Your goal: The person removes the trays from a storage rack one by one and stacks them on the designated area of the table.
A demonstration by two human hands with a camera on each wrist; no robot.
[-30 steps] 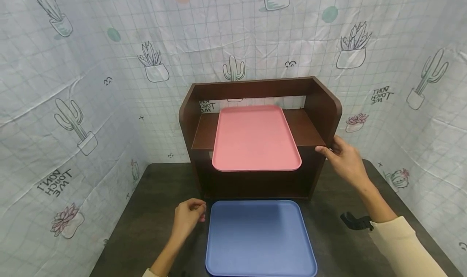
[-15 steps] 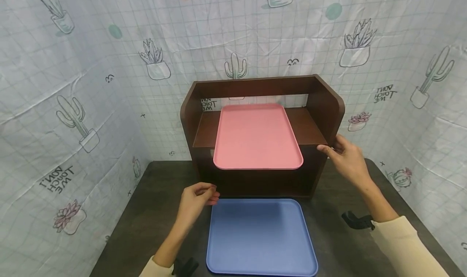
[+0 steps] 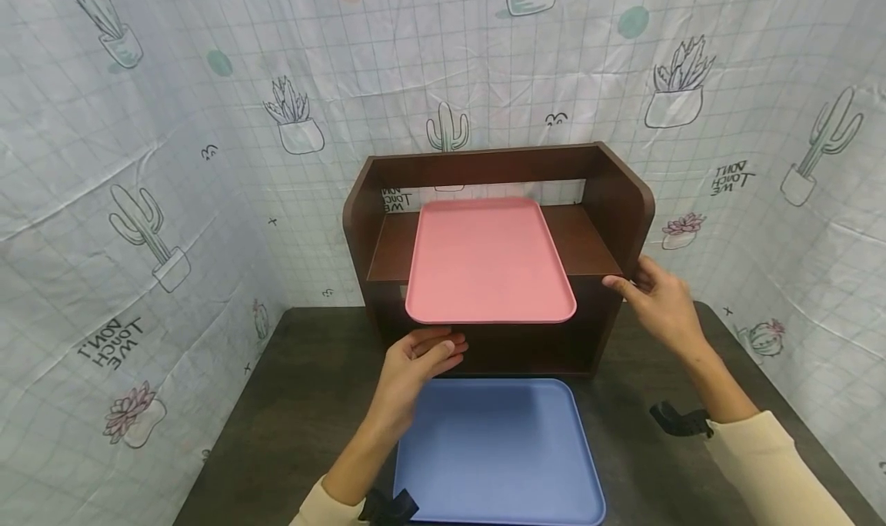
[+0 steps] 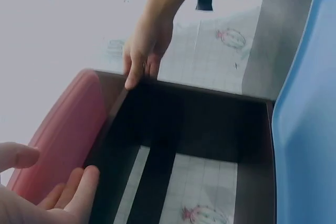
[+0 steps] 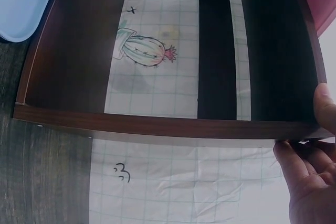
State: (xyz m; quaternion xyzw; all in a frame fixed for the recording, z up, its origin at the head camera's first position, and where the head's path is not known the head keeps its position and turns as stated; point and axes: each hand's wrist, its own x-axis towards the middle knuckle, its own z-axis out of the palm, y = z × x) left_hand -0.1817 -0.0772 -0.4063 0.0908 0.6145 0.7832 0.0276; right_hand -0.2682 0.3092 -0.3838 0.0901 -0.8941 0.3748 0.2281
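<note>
Backdrop: a pale gridded cloth printed with potted cacti and succulents, hanging beyond the fingers of both hands and round both sides.
Worktop: the dark worktop lies below both hands' fingers.
Brown shelf: the brown shelf stands on the worktop; its right side panel is at the right fingers, and its lower opening is just beyond the left ones.
Right hand: the right hand grips that panel's front edge, the thumb on the inner side and the fingers round the outside.
Left hand: the left hand is empty, its fingers loosely bent and parted from the thumb, just below the pink tray's front edge; whether they touch it cannot be told.
Pink tray: the pink tray lies on the upper board, its front end jutting past it, above the left fingers and to the left of the right fingers.
Blue tray: the blue tray lies flat on the worktop in front of the shelf, below the left fingers and partly hidden by that hand and forearm.
Sleeves: cream, well back from the fingers, each with a black strap at the cuff.
</note>
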